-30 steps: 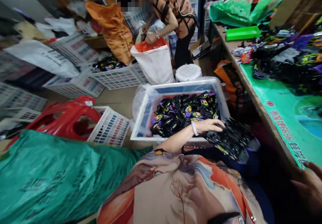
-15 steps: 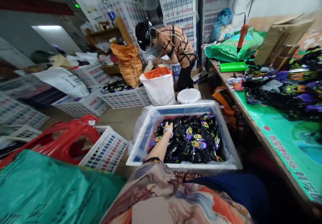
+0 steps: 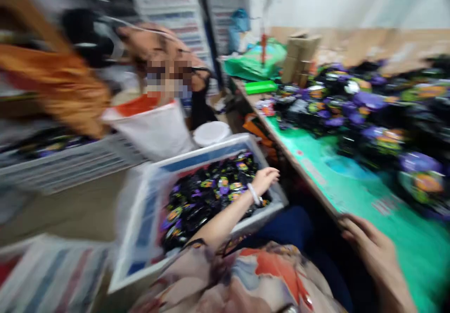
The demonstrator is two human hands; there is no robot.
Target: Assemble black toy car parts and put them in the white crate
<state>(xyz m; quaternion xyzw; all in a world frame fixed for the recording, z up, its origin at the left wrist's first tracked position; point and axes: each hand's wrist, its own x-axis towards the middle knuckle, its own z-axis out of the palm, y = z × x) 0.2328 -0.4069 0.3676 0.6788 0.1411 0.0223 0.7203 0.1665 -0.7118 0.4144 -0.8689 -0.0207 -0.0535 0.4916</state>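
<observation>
Packets (image 3: 207, 196) in crate (image 3: 131, 257), left hand (image 3: 265, 179) just above, grip empty

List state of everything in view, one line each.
left hand: open, empty, over the bin's right edge
right hand: open, resting on the table edge
bin: plastic-lined, part full
packets: loose heap in the bin, black and purple
table: green cover, piled at the back
pile: same colours, blurred
sack: upright, mouth open

Hands shifted right.
Left hand (image 3: 264, 180) now at crate (image 3: 277, 199) rim; right hand (image 3: 369, 247) now on counter (image 3: 351, 182) edge.
</observation>
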